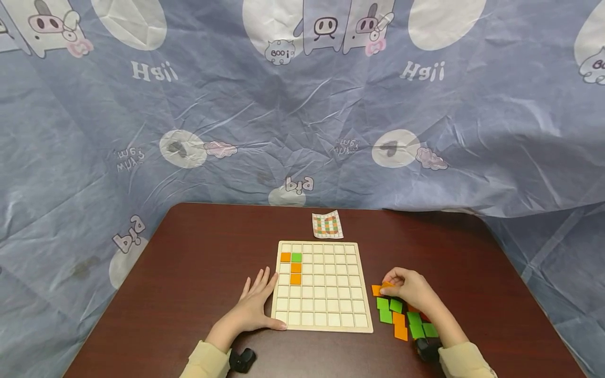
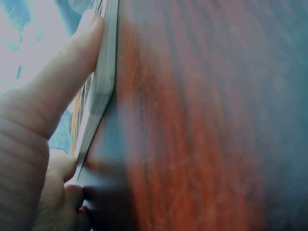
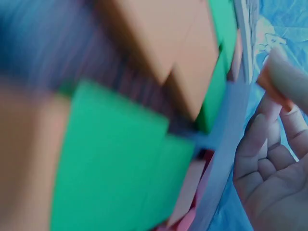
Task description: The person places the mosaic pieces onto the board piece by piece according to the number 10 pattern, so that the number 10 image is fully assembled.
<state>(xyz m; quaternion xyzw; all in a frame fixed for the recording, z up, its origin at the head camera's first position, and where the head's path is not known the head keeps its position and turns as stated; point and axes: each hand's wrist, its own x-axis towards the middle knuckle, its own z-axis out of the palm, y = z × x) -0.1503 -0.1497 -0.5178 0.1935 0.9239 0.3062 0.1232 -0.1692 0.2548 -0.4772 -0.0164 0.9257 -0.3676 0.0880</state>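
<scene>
A pale square grid board (image 1: 326, 320) lies on the table, with three orange tiles and one green tile (image 1: 296, 257) in its upper left cells. My left hand (image 1: 252, 310) rests at the board's left side, fingers spread and straight. In the left wrist view its thumb (image 2: 72, 62) lies along the board's edge (image 2: 107, 62). My right hand (image 1: 412, 287), right of the board, pinches an orange tile (image 3: 274, 89) between thumb and fingers. Below it spreads a loose pile of green tiles (image 1: 385, 316) and orange tiles (image 1: 400, 332), partly hidden by the right forearm.
Behind the board a small printed card (image 1: 327, 226) shows a coloured grid pattern. The dark wooden table (image 1: 198, 252) reaches back to a blue patterned cloth (image 1: 264, 115). A black wrist device (image 1: 243, 360) sits by the left sleeve.
</scene>
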